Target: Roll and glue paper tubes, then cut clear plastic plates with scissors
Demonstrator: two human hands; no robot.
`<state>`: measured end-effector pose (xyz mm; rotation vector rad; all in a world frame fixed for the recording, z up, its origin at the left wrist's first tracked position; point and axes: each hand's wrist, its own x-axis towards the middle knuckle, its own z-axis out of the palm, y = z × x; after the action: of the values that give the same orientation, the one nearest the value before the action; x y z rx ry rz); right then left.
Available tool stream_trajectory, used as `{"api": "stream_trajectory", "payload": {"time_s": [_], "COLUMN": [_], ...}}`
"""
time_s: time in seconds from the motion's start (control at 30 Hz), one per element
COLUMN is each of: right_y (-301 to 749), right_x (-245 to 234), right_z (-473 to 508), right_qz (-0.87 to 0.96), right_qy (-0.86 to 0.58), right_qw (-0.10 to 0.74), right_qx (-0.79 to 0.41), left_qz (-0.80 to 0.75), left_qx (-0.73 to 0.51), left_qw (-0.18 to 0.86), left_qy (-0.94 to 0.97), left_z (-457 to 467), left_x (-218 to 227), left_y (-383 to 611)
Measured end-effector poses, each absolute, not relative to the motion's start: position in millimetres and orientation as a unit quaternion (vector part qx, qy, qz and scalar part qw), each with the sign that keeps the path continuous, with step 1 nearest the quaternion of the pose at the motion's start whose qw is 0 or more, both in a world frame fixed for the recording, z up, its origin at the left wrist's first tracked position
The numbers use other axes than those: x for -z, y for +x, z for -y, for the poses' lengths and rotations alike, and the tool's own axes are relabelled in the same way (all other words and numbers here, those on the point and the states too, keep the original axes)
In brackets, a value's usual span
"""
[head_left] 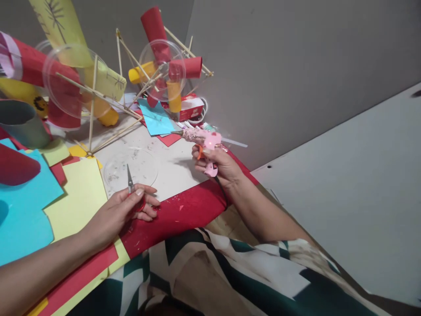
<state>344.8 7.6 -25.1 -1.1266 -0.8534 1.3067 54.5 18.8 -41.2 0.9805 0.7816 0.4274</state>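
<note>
My left hand is closed around a small pair of scissors with red handles, blades pointing up, just in front of a clear plastic disc lying on the white tabletop. My right hand grips a pink glue gun, its nozzle pointing left over the table and a small light glowing on its body. Both hands rest near a red paper sheet along the table's front edge.
Two wheel models of bamboo sticks, clear discs and red and yellow paper tubes stand at the back. Yellow, cyan and red paper sheets cover the left. A grey wall and a white panel are to the right.
</note>
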Motion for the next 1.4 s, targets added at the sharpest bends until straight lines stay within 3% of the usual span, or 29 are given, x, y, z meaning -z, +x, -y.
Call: {"api": "stream_trajectory", "payload": {"time_s": [0.2, 0.47, 0.77, 0.87, 0.97, 1.1, 1.17, 1.27, 1.33, 1.4], "right_y": [374, 428, 422, 410, 401, 407, 412, 402, 377, 343], "right_x": [18, 8, 35, 35, 27, 8, 0, -2, 4, 12], "right_z": [-30, -93, -117, -118, -119, -117, -108, -80, -53, -25], "right_qz": [0.402, 0.443, 0.426, 0.415, 0.417, 0.454, 0.481, 0.581, 0.626, 0.664], "right_qy": [-0.514, -0.574, -0.554, -0.557, -0.646, -0.783, -0.808, -0.788, -0.722, -0.629], "right_qw": [0.599, 0.372, 0.32, 0.266, 0.197, 0.14, 0.145, 0.195, 0.283, 0.342], "right_qx": [-0.465, -0.579, -0.64, -0.669, -0.608, -0.401, -0.308, -0.058, -0.083, -0.214], "left_qz": [-0.348, -0.355, -0.382, -0.381, -0.378, -0.372, -0.374, -0.365, -0.35, -0.343], "left_qx": [-0.198, -0.2, -0.207, -0.188, -0.179, -0.169, -0.188, -0.232, -0.244, -0.249], "left_qw": [0.797, 0.799, 0.782, 0.779, 0.778, 0.781, 0.781, 0.793, 0.803, 0.804], "left_qy": [0.452, 0.442, 0.447, 0.461, 0.468, 0.472, 0.463, 0.429, 0.416, 0.417], "left_z": [-18, -17, -21, -21, -21, -21, -20, -20, -20, -20], "left_x": [44, 42, 38, 39, 40, 39, 37, 37, 38, 39], "left_y": [54, 55, 55, 55, 54, 52, 52, 53, 54, 54]}}
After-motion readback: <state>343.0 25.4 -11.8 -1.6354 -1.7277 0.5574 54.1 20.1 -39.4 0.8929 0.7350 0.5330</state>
